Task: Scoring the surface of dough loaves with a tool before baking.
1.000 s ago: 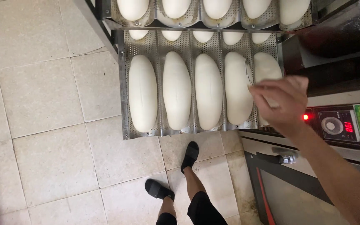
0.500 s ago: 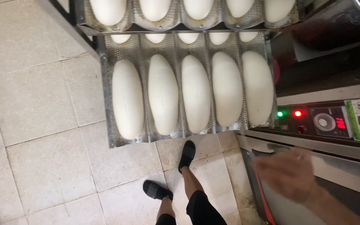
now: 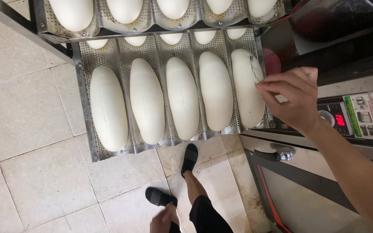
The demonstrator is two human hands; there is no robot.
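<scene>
Rightmost long white raw dough loaf (image 3: 248, 88) on perforated metal baguette tray (image 3: 85, 125): soft, easily dented, best left cradled; right hand (image 3: 291, 98) pinches thin blade (image 3: 254, 69) over it; left hand (image 3: 165, 219) hangs loose.

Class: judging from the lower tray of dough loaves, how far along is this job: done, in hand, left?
Done: five shaped loaves fill the lower tray; the leftmost loaf shows a faint lengthwise line. In hand: the right hand pinches a thin blade at the rightmost loaf. Left: the middle loaves look uncut, though it is hard to tell.
</scene>
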